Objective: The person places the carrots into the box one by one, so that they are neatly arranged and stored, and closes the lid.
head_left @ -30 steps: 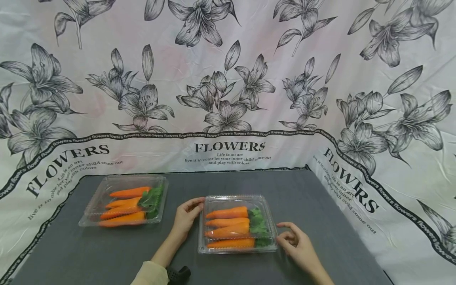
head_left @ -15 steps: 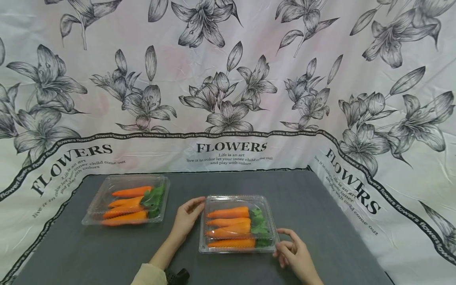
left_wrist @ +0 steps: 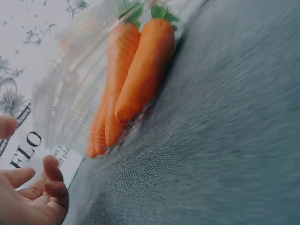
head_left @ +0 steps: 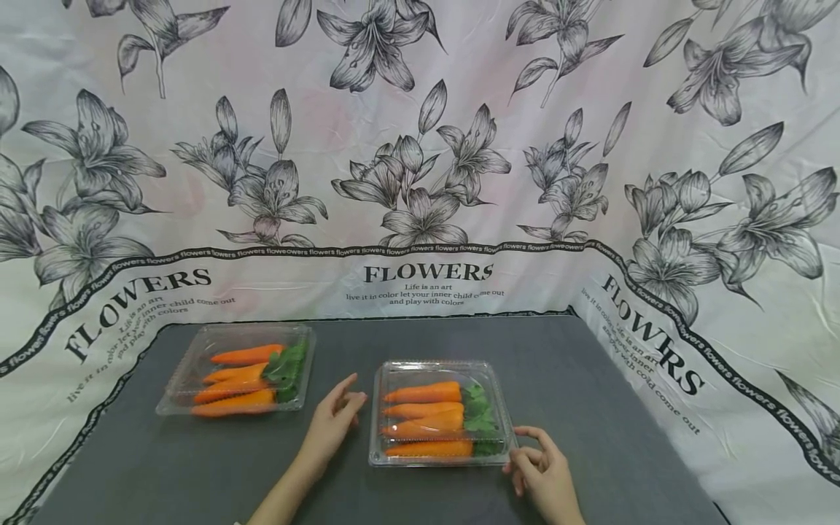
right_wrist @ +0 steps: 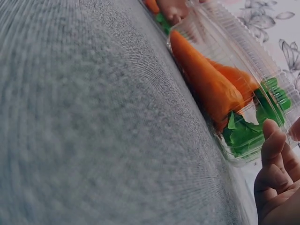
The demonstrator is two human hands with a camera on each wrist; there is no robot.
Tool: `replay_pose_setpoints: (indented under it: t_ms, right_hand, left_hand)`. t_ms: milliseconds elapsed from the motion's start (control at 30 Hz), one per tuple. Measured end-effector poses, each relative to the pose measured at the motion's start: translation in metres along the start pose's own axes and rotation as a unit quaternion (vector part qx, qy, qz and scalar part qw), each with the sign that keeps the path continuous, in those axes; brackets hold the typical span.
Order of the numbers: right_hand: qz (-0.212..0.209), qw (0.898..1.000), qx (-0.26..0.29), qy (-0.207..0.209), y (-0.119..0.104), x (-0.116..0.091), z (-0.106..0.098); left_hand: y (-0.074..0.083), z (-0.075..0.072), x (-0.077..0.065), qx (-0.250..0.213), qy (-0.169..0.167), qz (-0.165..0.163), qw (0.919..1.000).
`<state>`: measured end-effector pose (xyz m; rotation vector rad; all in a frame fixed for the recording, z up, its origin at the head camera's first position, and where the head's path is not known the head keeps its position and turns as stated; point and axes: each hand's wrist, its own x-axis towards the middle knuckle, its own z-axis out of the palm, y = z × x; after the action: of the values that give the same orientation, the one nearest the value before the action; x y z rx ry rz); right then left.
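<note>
A clear plastic clamshell box [head_left: 394, 461] with several carrots [head_left: 426, 412] and green leafy tops stands closed on the grey table, between my hands. My left hand [head_left: 333, 419] is held off its left side, fingers loosely bent and holding nothing. In the left wrist view that hand [left_wrist: 35, 194] is apart from the box, the carrots [left_wrist: 145, 70] beyond it. My right hand [head_left: 541, 463] is at the box's front right corner, index fingertip right at the edge. The right wrist view shows the right hand's fingers [right_wrist: 274, 140] against the clear wall beside the leaves [right_wrist: 243, 133].
A second clear box [head_left: 170, 408] with several carrots and leaves stands at the table's back left. Behind the grey table [head_left: 216, 474] hangs a white cloth [head_left: 420, 219] printed with flowers and lettering, wrapping round both sides.
My left hand has come away from the box's left edge and moved left. My right hand has shifted slightly down along the right edge. The box stays put on the table.
</note>
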<state>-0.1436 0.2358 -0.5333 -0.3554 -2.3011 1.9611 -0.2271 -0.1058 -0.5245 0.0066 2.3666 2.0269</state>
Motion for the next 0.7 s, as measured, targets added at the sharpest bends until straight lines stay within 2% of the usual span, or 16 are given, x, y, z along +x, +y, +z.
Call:
replay_pose_setpoints:
  t_ms: [233,400,467,700]
  right_hand:
    - [0.0,1.0,0.007,-0.001,0.001,-0.001,-0.002]
    - [-0.006,1.0,0.006,-0.001,0.002,-0.001,-0.002]
    - [-0.007,1.0,0.004,-0.001,0.001,-0.001,-0.001]
    - [-0.01,1.0,0.004,-0.002,0.0,-0.001,-0.001]
  left_hand:
    - [0.009,-0.001,-0.029,0.018,-0.04,-0.04,0.9982]
    - [0.012,0.007,-0.045,0.007,-0.075,-0.035,0.9965]
    - [0.012,0.01,-0.05,0.003,-0.075,-0.037,0.9965]
    - [0.011,0.018,-0.059,0.005,-0.042,-0.056,0.9976]
